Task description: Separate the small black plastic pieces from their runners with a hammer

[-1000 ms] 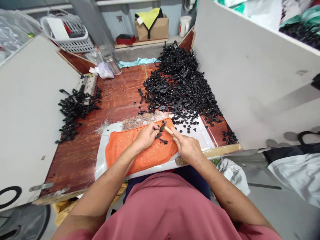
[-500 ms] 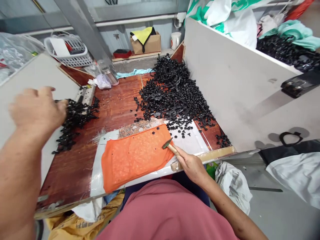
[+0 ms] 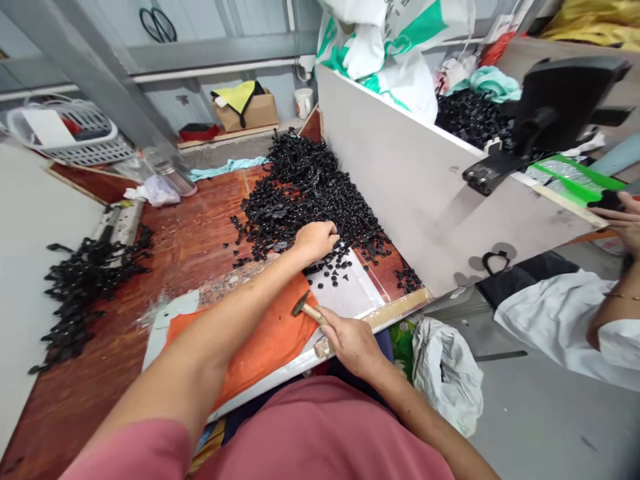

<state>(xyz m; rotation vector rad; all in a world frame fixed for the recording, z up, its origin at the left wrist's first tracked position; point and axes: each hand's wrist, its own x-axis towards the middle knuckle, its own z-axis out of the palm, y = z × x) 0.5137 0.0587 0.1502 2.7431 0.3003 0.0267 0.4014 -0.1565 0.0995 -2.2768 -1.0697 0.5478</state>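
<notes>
My left hand (image 3: 316, 241) reaches across to the front of a heap of small black parts (image 3: 300, 180). Its fingers are curled down among the pieces, and what they hold, if anything, is hidden. In my right hand (image 3: 353, 341) is a small hammer (image 3: 311, 311), gripped by its wooden handle. The hammer's dark head rests over or just above the right part of an orange cloth (image 3: 280, 323), partly covered by my left forearm. Round black pieces (image 3: 327, 275) lie scattered on the white sheet beside the cloth.
A second pile of black parts (image 3: 83, 287) lies at the left. A pale partition (image 3: 400, 173) bounds the right side; beyond it are a co-worker's hand (image 3: 625, 217) and more black parts. A steel flask (image 3: 173, 175) and a white basket (image 3: 90, 147) stand at the back left.
My left hand has swung from the left pile to the front of the big heap, its forearm now crossing the orange cloth. The view has turned right, bringing in a co-worker. The hammer stays in my right hand.
</notes>
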